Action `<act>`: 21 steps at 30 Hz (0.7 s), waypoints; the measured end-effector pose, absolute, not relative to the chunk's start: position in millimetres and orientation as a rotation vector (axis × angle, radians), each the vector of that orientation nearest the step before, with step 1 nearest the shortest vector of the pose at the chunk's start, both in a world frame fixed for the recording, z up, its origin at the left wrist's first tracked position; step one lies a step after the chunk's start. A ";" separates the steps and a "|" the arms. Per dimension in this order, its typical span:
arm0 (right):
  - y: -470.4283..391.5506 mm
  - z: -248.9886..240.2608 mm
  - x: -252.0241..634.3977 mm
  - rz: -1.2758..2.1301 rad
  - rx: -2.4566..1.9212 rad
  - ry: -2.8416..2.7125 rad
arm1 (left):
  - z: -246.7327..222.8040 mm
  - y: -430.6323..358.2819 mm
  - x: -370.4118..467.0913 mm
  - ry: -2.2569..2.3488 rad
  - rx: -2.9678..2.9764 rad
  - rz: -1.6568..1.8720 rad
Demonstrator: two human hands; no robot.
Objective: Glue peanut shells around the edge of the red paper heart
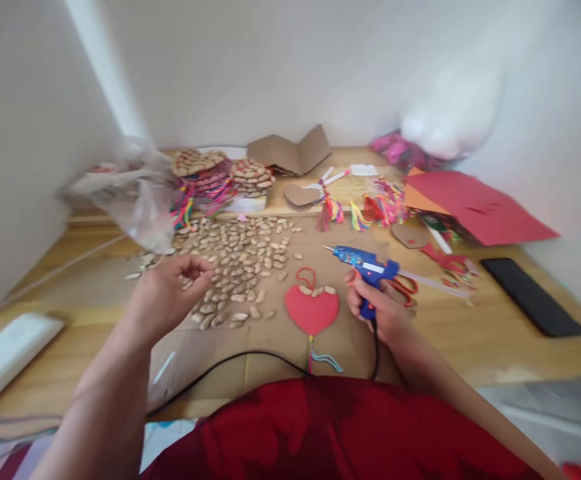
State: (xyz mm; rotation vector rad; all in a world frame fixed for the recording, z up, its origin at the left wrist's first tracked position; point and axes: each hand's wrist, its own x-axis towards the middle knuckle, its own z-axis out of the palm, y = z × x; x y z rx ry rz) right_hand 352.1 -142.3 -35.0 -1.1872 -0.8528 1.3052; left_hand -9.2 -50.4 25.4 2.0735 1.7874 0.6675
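My right hand grips a blue glue gun with its nozzle pointing left, a clear glue stick out of its back and a black cord hanging down. Left of it lies a red paper heart with several peanuts along its top edge, a red loop above and a coloured tassel below. My left hand hovers at the left edge of a spread of loose peanuts, its fingers curled together; whatever they hold, if anything, is too small to make out.
Peanut-covered pieces are stacked at the back left beside a plastic bag. Cardboard, tassels and red paper lie behind. A black phone is at right, a white box at left.
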 end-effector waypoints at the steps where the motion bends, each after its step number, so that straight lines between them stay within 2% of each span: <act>1: -142.2 -36.7 353.1 1.310 -1.181 -0.855 | 28.9 -51.2 -18.0 1.881 2.062 0.656; 5: -140.3 -40.7 353.5 1.327 -1.207 -0.899 | 36.5 -56.8 -60.5 2.357 2.003 0.498; 9: -138.5 -39.5 352.3 1.314 -1.240 -0.912 | 30.7 -57.3 -91.8 2.559 1.876 0.430; 21: -133.4 -31.8 350.2 1.268 -1.366 -0.847 | 3.4 -47.4 -120.4 2.476 1.755 0.513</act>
